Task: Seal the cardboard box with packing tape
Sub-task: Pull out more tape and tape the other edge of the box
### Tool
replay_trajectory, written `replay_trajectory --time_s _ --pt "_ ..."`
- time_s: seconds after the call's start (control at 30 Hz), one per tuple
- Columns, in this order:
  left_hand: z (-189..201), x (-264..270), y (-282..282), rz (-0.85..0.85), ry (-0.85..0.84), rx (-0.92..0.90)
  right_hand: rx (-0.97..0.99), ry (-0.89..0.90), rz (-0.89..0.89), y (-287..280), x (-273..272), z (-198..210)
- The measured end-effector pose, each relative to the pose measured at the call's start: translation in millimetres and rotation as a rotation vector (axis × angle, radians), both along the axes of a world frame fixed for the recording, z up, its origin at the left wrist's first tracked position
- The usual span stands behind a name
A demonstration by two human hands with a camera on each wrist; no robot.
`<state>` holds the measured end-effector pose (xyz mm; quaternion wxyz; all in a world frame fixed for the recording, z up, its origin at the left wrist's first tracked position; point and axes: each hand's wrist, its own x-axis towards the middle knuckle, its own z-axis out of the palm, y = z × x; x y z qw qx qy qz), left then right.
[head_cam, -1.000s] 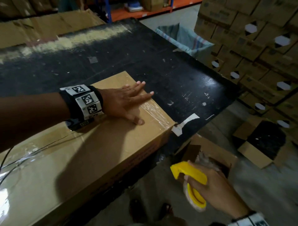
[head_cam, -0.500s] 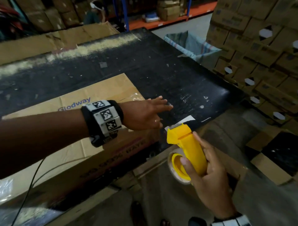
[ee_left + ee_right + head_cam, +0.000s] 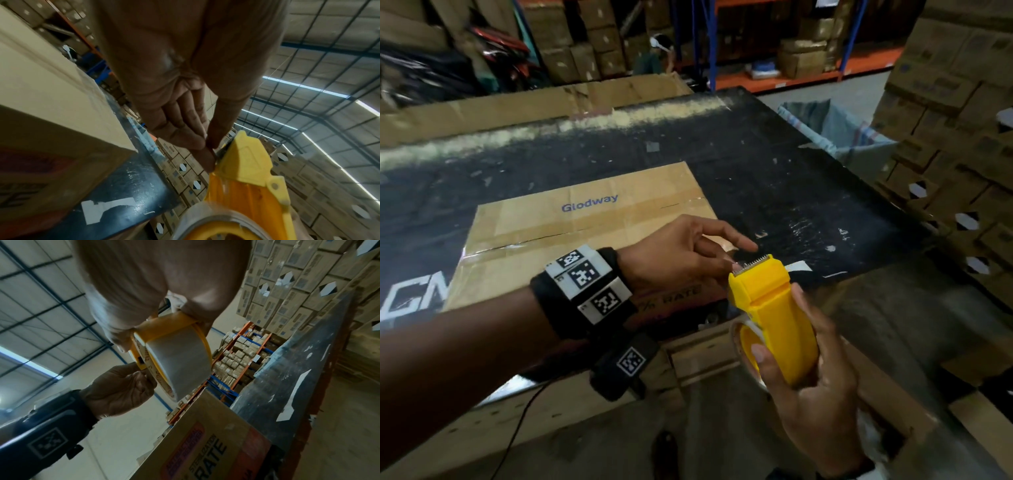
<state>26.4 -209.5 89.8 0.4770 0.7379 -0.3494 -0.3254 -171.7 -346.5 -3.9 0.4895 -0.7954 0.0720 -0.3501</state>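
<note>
A brown cardboard box (image 3: 585, 222) printed "Glodway" lies on the black table (image 3: 774, 171), its top seam showing clear tape. My right hand (image 3: 787, 342) grips a yellow tape dispenser (image 3: 774, 308) just off the table's near edge, beside the box's right corner. My left hand (image 3: 729, 262) reaches across to the serrated cutter, where thumb and fingertips pinch the tape end and the index finger points past it. In the left wrist view the fingertips (image 3: 205, 146) meet at the dispenser (image 3: 246, 162). The right wrist view shows the clear tape roll (image 3: 179, 360) above the box (image 3: 205, 434).
Stacked cartons (image 3: 945, 137) rise at the right. A striped sack (image 3: 835, 133) stands by the table's far right corner. Flattened cardboard (image 3: 534, 106) lines the table's far side. A white tape scrap (image 3: 798, 265) sticks to the near edge. A person (image 3: 657, 54) sits by the distant shelving.
My left hand has left the box top and moved right to the dispenser's cutter. My right hand has raised the dispenser from below the table to its edge. The box now lies farther back.
</note>
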Motion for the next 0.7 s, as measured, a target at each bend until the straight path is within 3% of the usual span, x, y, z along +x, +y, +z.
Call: replay_trajectory --time_s 0.23,0.4,0.53,0.7 --pt "18.1 7.9 51.3 0.147 -0.047 0.048 -0.259 0.092 0.008 39.7 4.8 30.3" --pt "63.1 73.4 127.4 0.446 -0.046 -0.008 -0.352 0.107 0.012 75.5 5.2 55.2" --pt "82.5 123.0 187.9 0.485 0.046 -0.027 -0.327 0.076 0.056 123.8 31.6 77.9" --pt "83.9 167.6 251.2 0.541 0.004 -0.049 -0.254 0.107 0.119 196.4 87.7 93.1"
